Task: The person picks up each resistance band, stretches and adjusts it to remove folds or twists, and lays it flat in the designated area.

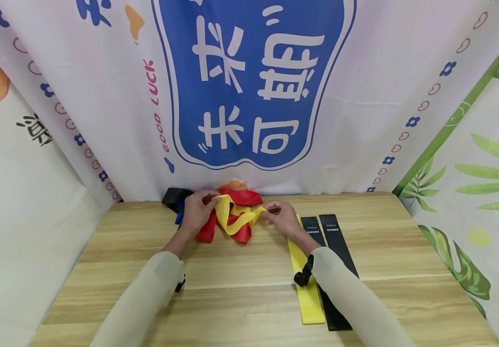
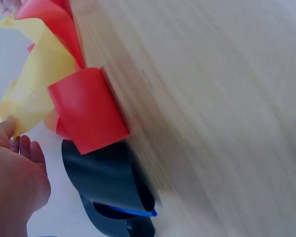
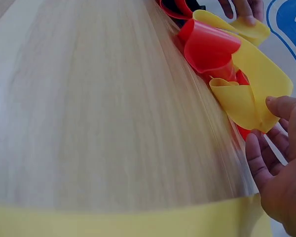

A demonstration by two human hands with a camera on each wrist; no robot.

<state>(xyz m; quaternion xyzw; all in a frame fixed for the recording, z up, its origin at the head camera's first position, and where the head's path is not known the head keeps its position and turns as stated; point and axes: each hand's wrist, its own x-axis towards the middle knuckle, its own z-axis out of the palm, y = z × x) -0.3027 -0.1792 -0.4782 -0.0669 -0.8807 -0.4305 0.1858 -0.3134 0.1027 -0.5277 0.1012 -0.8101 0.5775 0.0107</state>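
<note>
Both hands pinch a twisted yellow resistance band (image 1: 235, 224) near the back of the table. My left hand (image 1: 196, 210) holds its left end between thumb and fingers. On the right end, my right hand (image 1: 283, 218) has a similar pinch, clear in the right wrist view, where the right hand (image 3: 286, 163) has thumb and fingertips at the yellow edge. Crumpled red bands (image 1: 242, 196) lie under and around the yellow one. In the left wrist view a curled black band (image 2: 106, 175) with a bit of blue band (image 2: 133, 211) sits beside the red.
Right of the hands, a flat yellow band (image 1: 310, 301) and two flat black bands (image 1: 337, 241) lie side by side, partly under the right forearm. The wooden table (image 1: 232, 299) ends at a printed cloth (image 1: 375, 120) hanging behind it. Printed cloths also hang at both sides.
</note>
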